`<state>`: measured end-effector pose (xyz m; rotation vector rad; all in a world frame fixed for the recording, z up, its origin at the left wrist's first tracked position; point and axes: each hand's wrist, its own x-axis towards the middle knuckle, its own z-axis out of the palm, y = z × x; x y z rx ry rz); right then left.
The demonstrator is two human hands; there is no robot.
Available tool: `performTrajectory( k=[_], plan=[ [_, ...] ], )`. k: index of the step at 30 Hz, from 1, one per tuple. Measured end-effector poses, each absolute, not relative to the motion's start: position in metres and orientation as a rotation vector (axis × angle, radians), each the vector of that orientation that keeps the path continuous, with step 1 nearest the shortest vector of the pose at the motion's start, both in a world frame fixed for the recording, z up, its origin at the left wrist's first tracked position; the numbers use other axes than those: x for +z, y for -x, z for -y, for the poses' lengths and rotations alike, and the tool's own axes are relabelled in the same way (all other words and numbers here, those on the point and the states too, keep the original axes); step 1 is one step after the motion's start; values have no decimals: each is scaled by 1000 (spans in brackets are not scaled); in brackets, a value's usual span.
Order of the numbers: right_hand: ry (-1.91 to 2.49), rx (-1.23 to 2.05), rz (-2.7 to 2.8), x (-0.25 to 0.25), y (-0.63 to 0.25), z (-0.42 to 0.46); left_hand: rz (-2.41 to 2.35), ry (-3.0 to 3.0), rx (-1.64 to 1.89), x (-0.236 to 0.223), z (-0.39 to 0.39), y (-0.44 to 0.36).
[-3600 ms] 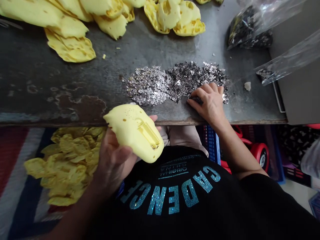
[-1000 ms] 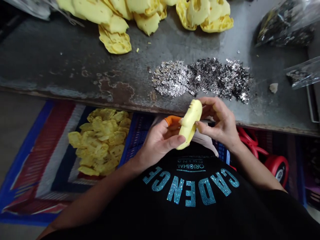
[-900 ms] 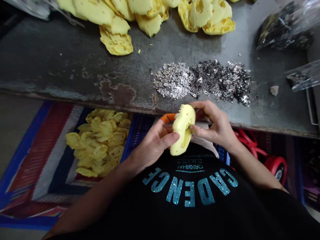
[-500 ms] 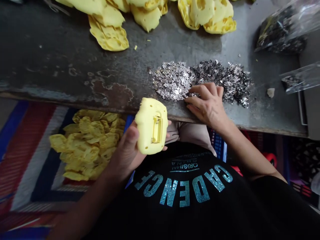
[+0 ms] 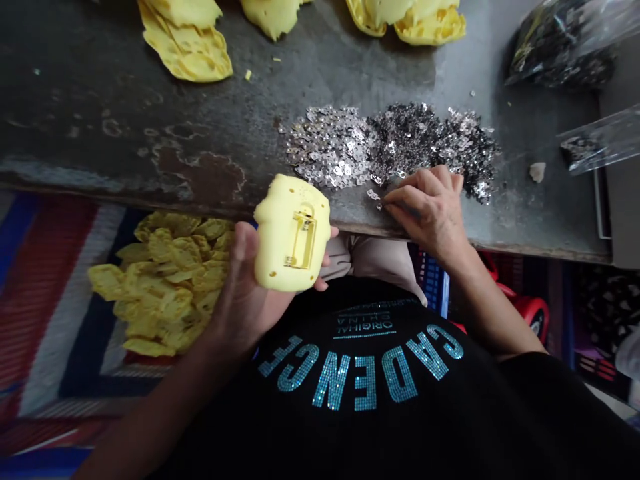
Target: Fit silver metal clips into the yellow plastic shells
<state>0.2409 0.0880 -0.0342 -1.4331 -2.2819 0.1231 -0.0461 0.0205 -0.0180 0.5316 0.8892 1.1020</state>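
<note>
My left hand [image 5: 240, 300] grips a yellow plastic shell [image 5: 293, 233] just below the table's front edge, its open battery slot facing up. My right hand [image 5: 427, 210] rests on the grey metal table [image 5: 100, 140] at the near edge of a heap of small silver metal pieces [image 5: 390, 143]. Its fingers are pinched together at a few loose pieces, and I cannot make out what they hold.
More yellow shells [image 5: 183, 43] lie along the far side of the table. A pile of yellow parts [image 5: 165, 280] sits on a striped bag on the floor at the left. Clear bags of dark small parts [image 5: 560, 47] lie at the right. Red toy wheels [image 5: 530, 313] show under the table.
One second ago both hands held the shell together. My right hand has since left it and gone to the silver heap, pinching at its near edge. The left hand turned the shell slot-up.
</note>
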Motion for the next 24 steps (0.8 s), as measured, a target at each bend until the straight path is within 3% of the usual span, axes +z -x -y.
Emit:
performTrajectory(
  k=[15, 17, 22, 24],
  plan=[
    [1586, -91, 2494, -23, -215, -89, -897, -621, 986, -31, -11, 35],
    [1544, 57, 2386, -17, -218, -88, -831, -574, 972, -34, -11, 34],
    [1087, 878, 1856, -2, -221, -67, -631, -513, 875, -38, -14, 25],
    [964, 1003, 1710, -1, -217, -58, -592, -507, 869, -36, -14, 20]
  ],
)
